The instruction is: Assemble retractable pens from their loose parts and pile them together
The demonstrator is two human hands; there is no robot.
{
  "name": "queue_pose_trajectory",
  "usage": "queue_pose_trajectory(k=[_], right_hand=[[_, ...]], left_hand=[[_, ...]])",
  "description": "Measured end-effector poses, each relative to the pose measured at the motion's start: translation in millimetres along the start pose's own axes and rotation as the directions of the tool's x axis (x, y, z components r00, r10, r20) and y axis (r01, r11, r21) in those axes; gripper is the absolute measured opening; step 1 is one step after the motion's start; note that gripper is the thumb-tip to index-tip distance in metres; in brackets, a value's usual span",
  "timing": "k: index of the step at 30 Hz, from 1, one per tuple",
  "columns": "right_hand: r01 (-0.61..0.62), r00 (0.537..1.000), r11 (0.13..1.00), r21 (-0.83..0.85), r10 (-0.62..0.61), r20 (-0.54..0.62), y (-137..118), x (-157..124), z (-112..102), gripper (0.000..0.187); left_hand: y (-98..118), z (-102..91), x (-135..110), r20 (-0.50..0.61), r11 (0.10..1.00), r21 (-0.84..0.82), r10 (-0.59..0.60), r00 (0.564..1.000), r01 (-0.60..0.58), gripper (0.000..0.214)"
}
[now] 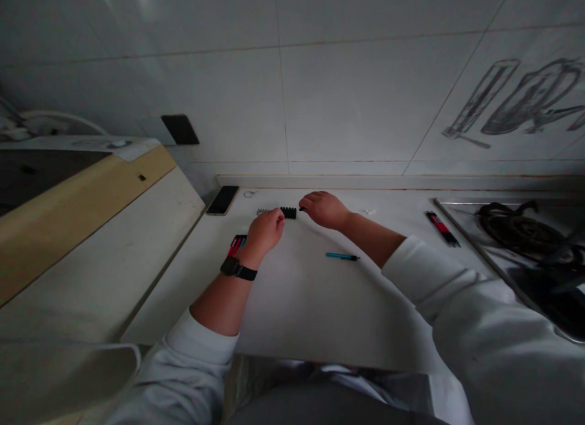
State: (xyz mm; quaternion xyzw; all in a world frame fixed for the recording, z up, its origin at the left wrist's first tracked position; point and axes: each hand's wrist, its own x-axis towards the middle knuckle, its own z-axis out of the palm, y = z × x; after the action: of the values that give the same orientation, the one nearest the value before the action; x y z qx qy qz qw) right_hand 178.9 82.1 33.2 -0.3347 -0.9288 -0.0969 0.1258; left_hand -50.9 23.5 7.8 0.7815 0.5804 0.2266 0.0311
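Head view: both bare hands are held over the far middle of a white counter (292, 309), close to a row of small black parts (289, 213). By the right hand (323, 209), just right of that row, a small dark piece (302, 208) is pinched at the tips of the drawn-together fingers. The left hand (266, 231) is held at the row's left end, its fingers curled in; whether anything is gripped between them cannot be told, since the tips are partly hidden. Small coiled springs (262, 211) are seen just beyond it. Behind the left wrist, on which a black watch (230, 266) is worn, red and dark pens (236, 244) are partly covered. A blue pen (342, 256) is laid alone nearer, right of the middle. Red-and-black pens (442, 228) are placed at the right, beside a stove (525, 230), and a phone (223, 200) is set at the far left. Any lettering on the pens or the phone is too small to be read.
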Motion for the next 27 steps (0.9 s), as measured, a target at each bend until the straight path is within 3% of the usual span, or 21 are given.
queue_pose_trajectory(k=[4, 7, 11, 15, 20, 27], right_hand=[[-0.119, 0.993, 0.990, 0.068, 0.119, 0.010, -17, -30, -33, 0.028], [-0.194, 0.980, 0.972, 0.134, 0.197, -0.013, -29, -60, -43, 0.028], [-0.316, 0.927, 0.889, 0.332, 0.364, -0.090, -37, -93, -28, 0.023], [-0.410, 0.852, 0.752, 0.515, 0.518, -0.078, -40, -107, -7, 0.017], [-0.291, 0.855, 0.754, 0.588, 0.481, -0.194, -35, -112, 2, 0.017], [-0.234, 0.804, 0.622, 0.747, 0.556, -0.211, -32, -117, 16, 0.023]], left_hand=[[7, 7.5, -1, -0.028, 0.981, -0.194, 0.020, 0.999, -0.026, 0.008], [21, 13.8, -4, -0.006, 0.900, -0.434, 0.052, 0.999, -0.050, 0.007], [40, 22.1, -9, 0.023, 0.743, -0.667, 0.085, 0.996, -0.048, 0.009], [53, 21.3, -10, 0.063, 0.572, -0.820, 0.068, 0.996, 0.013, 0.014], [63, 13.5, -8, 0.117, 0.409, -0.906, -0.003, 0.993, 0.108, 0.022], [54, 30.8, -9, 0.206, 0.308, -0.920, -0.149, 0.967, 0.243, 0.027]])
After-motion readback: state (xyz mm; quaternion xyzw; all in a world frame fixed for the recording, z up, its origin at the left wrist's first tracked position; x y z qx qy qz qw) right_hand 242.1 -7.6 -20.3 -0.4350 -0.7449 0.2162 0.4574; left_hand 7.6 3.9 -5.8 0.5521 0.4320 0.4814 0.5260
